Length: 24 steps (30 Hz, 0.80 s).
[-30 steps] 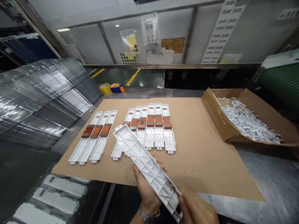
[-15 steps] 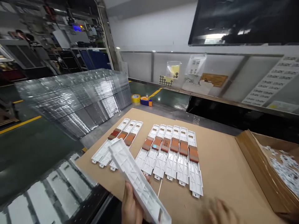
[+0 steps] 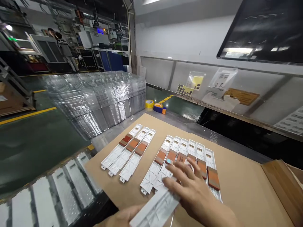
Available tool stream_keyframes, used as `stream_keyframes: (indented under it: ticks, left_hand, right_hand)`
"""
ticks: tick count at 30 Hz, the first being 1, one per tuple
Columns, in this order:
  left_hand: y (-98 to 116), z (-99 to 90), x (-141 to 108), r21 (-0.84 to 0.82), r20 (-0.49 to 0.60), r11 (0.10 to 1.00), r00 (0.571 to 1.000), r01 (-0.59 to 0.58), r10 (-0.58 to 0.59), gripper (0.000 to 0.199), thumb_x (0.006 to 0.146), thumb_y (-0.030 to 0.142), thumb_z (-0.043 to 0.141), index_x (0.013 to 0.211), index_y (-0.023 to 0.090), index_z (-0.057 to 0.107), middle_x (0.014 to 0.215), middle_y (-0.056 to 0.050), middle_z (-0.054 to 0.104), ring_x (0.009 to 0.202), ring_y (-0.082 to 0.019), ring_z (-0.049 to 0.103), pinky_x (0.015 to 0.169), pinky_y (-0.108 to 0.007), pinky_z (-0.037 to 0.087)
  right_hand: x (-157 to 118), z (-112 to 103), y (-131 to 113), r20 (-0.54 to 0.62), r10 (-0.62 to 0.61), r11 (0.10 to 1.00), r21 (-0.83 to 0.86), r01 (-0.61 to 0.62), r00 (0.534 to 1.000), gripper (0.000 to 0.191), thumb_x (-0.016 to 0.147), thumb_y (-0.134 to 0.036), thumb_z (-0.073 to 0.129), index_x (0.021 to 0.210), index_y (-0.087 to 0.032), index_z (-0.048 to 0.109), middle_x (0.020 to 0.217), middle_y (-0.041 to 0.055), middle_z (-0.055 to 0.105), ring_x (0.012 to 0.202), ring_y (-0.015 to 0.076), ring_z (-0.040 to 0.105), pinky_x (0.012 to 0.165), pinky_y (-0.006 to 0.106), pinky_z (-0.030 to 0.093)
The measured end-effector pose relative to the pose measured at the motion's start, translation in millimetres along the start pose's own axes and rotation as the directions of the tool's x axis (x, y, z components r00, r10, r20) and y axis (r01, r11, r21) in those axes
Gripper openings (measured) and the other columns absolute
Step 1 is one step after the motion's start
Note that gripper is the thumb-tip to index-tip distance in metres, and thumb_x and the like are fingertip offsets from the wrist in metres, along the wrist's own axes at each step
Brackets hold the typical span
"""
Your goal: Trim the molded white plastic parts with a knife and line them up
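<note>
At the bottom centre, my left hand (image 3: 121, 217) holds the near end of a white ribbed plastic strip (image 3: 157, 208). My right hand (image 3: 194, 189) lies over the strip's far end, its fingers bent around it. Beyond it, a row of several white strips (image 3: 151, 176) with orange-brown blocks (image 3: 213, 178) lies on the cardboard sheet (image 3: 239, 176), partly hidden by my right hand. Three more such strips (image 3: 129, 167) lie side by side to the left, each with a block across it.
Stacked clear plastic trays (image 3: 101, 101) stand at the back left. A tray of white strips (image 3: 42, 201) is at the lower left. Tape rolls (image 3: 149, 104) sit behind the cardboard. A cardboard box (image 3: 279, 183) stands at the right. Two people (image 3: 63, 49) are far back left.
My right hand has come from the lower right onto the held strip. The strip has moved lower and tilted to the right. The view has turned left.
</note>
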State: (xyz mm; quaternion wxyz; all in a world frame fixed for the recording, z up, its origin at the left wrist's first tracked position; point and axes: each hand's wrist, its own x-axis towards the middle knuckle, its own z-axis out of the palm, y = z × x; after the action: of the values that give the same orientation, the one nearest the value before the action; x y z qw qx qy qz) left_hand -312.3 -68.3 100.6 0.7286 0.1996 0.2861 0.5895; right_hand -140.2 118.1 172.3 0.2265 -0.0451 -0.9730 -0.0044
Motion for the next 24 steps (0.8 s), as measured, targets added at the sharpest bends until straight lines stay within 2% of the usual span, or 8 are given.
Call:
stream_keyframes:
  ticks: [2, 4, 5, 8, 11, 14, 17, 24]
  left_hand:
    - [1, -8.7, 0, 0.023, -0.026, 0.999, 0.999, 0.041, -0.041, 0.044, 0.054, 0.031, 0.075, 0.094, 0.016, 0.067, 0.080, -0.006, 0.068, 0.074, -0.023, 0.063, 0.068, -0.032, 0.049]
    - [1, -14.0, 12, 0.018, -0.178, 1.000, 0.984, -0.006, 0.009, 0.038, 0.059, 0.035, 0.073, 0.089, 0.013, 0.067, 0.073, -0.006, 0.065, 0.058, -0.016, 0.059, 0.055, -0.026, 0.046]
    - [1, -16.6, 23, 0.007, -0.284, 0.998, 0.957, -0.056, 0.056, 0.037, 0.063, 0.039, 0.071, 0.088, 0.012, 0.066, 0.071, -0.006, 0.064, 0.055, -0.014, 0.056, 0.052, -0.024, 0.045]
    - [-4, -27.3, 65, 0.001, -0.516, 0.980, 0.839, -0.201, 0.173, 0.037, 0.077, 0.048, 0.058, 0.089, 0.014, 0.064, 0.072, -0.005, 0.062, 0.066, -0.016, 0.058, 0.055, -0.024, 0.044]
    - [-14, -40.4, 102, 0.025, -0.565, 0.963, 0.791, -0.269, 0.236, 0.043, 0.079, 0.055, 0.051, 0.087, 0.014, 0.063, 0.079, -0.007, 0.063, 0.076, -0.017, 0.059, 0.065, -0.025, 0.045]
    - [-24, -48.7, 118, 0.044, -0.558, 0.964, 0.794, -0.261, 0.240, 0.048, 0.079, 0.058, 0.049, 0.084, 0.013, 0.063, 0.078, -0.008, 0.063, 0.074, -0.018, 0.059, 0.068, -0.028, 0.044]
    - [-29, -51.2, 119, 0.064, -0.538, 0.970, 0.811, -0.233, 0.230, 0.049, 0.077, 0.060, 0.050, 0.081, 0.013, 0.063, 0.073, -0.007, 0.062, 0.066, -0.017, 0.056, 0.066, -0.028, 0.043]
    - [-29, -54.2, 117, 0.102, -0.505, 0.980, 0.840, -0.168, 0.197, 0.051, 0.078, 0.062, 0.049, 0.079, 0.012, 0.063, 0.064, -0.004, 0.057, 0.059, -0.012, 0.051, 0.058, -0.024, 0.040]
  right_hand:
    - [12, 25, 18, -0.029, 0.187, 0.979, -0.074, -0.189, 0.982, 0.053, 0.080, -0.005, 0.041, 0.128, -0.028, 0.042, 0.137, 0.0091, 0.036, 0.125, 0.0294, 0.031, 0.102, 0.054, 0.014]
    - [23, 59, 36, 0.049, 0.457, 0.886, -0.111, -0.449, 0.888, 0.055, 0.085, -0.015, 0.043, 0.138, -0.018, 0.028, 0.142, 0.0170, 0.026, 0.128, 0.0313, 0.025, 0.102, 0.052, 0.021]
    - [28, 77, 44, 0.125, 0.519, 0.854, -0.120, -0.507, 0.845, 0.059, 0.086, -0.024, 0.047, 0.139, -0.012, 0.025, 0.139, 0.0206, 0.028, 0.126, 0.0321, 0.028, 0.100, 0.050, 0.026]
    - [42, 124, 60, 0.337, 0.518, 0.852, -0.126, -0.508, 0.786, 0.078, 0.071, -0.046, 0.067, 0.132, -0.008, 0.037, 0.122, 0.0192, 0.048, 0.112, 0.0324, 0.044, 0.090, 0.045, 0.039]
    - [52, 151, 64, 0.465, 0.511, 0.851, -0.158, -0.500, 0.723, 0.058, 0.074, -0.050, 0.066, 0.117, -0.014, 0.051, 0.111, 0.0108, 0.055, 0.102, 0.0267, 0.051, 0.086, 0.044, 0.041]
    - [58, 158, 66, 0.535, 0.520, 0.839, -0.175, -0.515, 0.666, 0.034, 0.086, -0.042, 0.055, 0.108, -0.015, 0.055, 0.110, 0.0068, 0.055, 0.099, 0.0215, 0.053, 0.085, 0.043, 0.042]
    - [61, 157, 70, 0.591, 0.514, 0.823, -0.134, -0.552, 0.621, 0.031, 0.087, -0.039, 0.057, 0.105, -0.015, 0.056, 0.110, 0.0068, 0.055, 0.099, 0.0212, 0.053, 0.085, 0.043, 0.043]
    - [66, 140, 112, 0.763, 0.340, 0.678, 0.205, -0.706, 0.549, 0.023, 0.087, -0.035, 0.058, 0.096, -0.014, 0.059, 0.092, 0.0018, 0.060, 0.078, 0.0147, 0.059, 0.069, 0.032, 0.050]
